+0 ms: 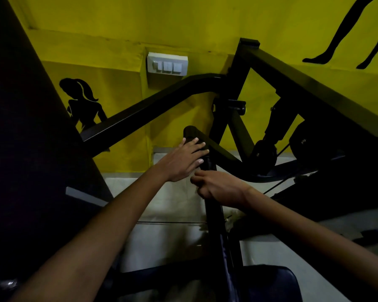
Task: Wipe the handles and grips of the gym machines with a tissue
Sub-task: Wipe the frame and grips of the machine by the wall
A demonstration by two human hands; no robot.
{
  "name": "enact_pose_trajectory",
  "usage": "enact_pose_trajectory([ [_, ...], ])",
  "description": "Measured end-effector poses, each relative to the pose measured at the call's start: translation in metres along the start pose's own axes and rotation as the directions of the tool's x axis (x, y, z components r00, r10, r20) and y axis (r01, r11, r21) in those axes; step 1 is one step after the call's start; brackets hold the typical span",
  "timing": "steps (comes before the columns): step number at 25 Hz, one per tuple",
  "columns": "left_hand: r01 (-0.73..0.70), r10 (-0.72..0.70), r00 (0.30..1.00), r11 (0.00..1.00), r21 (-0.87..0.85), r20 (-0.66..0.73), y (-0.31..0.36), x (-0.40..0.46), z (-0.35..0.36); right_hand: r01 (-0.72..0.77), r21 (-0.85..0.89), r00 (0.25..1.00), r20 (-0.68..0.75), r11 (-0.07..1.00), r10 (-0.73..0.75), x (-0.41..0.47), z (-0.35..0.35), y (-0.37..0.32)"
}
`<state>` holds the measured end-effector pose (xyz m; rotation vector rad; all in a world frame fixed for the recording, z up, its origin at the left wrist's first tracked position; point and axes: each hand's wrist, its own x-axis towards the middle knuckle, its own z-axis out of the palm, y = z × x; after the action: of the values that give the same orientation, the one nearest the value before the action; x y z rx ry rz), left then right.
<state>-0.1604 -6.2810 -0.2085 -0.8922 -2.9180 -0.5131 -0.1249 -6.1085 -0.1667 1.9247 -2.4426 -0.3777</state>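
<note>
Left hand point(184, 161) flat, fingers straight, on machine handle point(193, 136); right hand point(218, 188) just below handle, grip closed round bar point(213, 212). No tissue visible. Wipe handle's full circumference.

Dim overall, underexposed. Brightest patch is the yellow wall point(118, 40) across the top of the frame, evenly lit, no glare. Left edge and lower right corner fall to near black (detail lost there). The machine frame point(153, 105) reads as a flat silhouette. Wide-angle bending stretches straight bars toward the edges. Slight softness on the white switch plate point(167, 63), upper centre.
</note>
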Motion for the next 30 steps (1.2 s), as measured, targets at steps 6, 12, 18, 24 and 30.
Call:
enact_pose_trajectory([
  [6,-0.039,0.036,0.999,0.994,0.103,0.032,-0.010,0.008,0.002,-0.117,-0.077,0.993,-0.010,0.990,0.116,0.011,0.021,0.028],
  [12,0.032,-0.032,1.000,0.997,-0.064,0.001,-0.019,0.012,-0.001,-0.234,-0.138,0.969,-0.113,0.962,0.219,0.007,0.022,0.026],
  [18,0.014,-0.015,0.999,1.000,0.011,0.047,-0.011,0.008,-0.012,-0.370,-0.022,0.918,-0.161,0.929,0.362,-0.001,0.006,0.023],
  [24,0.074,-0.073,0.997,0.990,-0.119,0.012,0.037,-0.030,-0.057,-0.693,0.295,0.636,-0.180,0.658,0.750,-0.038,-0.033,0.015],
  [30,0.132,-0.144,0.986,0.983,-0.125,-0.088,0.125,-0.087,-0.099,-0.714,0.427,0.548,-0.153,0.555,0.822,-0.069,-0.093,-0.037],
])
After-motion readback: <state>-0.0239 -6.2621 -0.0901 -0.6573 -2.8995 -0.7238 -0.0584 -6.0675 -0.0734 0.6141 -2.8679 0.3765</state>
